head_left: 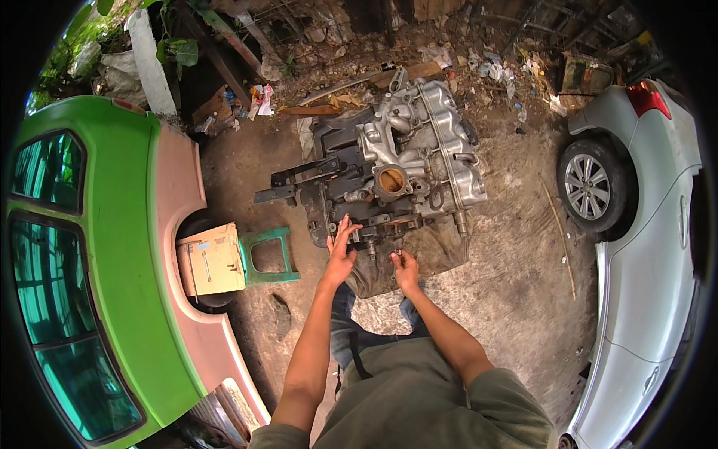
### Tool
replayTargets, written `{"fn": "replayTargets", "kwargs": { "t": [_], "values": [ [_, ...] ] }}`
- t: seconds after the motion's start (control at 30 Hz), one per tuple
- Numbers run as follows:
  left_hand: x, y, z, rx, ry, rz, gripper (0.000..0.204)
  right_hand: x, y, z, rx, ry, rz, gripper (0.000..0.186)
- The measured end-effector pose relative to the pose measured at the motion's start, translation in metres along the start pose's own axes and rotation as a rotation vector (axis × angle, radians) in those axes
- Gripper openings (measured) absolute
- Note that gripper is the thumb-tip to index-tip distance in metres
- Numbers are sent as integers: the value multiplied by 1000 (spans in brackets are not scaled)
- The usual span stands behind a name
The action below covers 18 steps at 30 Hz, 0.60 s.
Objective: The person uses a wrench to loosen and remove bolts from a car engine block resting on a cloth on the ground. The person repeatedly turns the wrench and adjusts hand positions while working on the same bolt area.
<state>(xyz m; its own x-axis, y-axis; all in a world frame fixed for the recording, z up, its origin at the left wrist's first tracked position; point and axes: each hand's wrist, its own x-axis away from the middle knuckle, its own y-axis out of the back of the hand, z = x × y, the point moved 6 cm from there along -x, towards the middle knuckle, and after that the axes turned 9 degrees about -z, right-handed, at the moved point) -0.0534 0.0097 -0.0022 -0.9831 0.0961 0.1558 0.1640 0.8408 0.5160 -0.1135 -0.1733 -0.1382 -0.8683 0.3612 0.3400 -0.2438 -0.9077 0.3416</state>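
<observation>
A car engine [419,161] with silvery metal covers and dark parts lies on a dirty cloth sack [441,258] in front of me. At its near left edge, my left hand [342,253] has its fingers stretched out, their tips against or just above the dark metal. My right hand [405,271] is closer to me, beside the engine's near side, thumb and fingers pinched together. A tiny dark thing seems to be between them, too small to name. A round throttle opening [391,180] with a brownish inside faces up in the middle of the engine.
To the left, a cardboard box [224,273] with a wrench [207,266] on it stands beside a green plastic stool [286,256]. A green and pinkish car body [127,247] flanks the left, a silver car [643,299] the right. Litter [493,71] and planks lie behind.
</observation>
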Motion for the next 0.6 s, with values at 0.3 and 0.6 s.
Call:
{"fn": "replayTargets", "kwargs": {
  "t": [0.3, 0.6],
  "values": [
    [-1, -1, 4, 1, 0, 4, 73, -18, -49, -40, -691, -732, -49, 18],
    [-1, 0, 2, -4, 6, 13, 74, -17, -18, -41, -868, -783, -151, 28]
  ]
}}
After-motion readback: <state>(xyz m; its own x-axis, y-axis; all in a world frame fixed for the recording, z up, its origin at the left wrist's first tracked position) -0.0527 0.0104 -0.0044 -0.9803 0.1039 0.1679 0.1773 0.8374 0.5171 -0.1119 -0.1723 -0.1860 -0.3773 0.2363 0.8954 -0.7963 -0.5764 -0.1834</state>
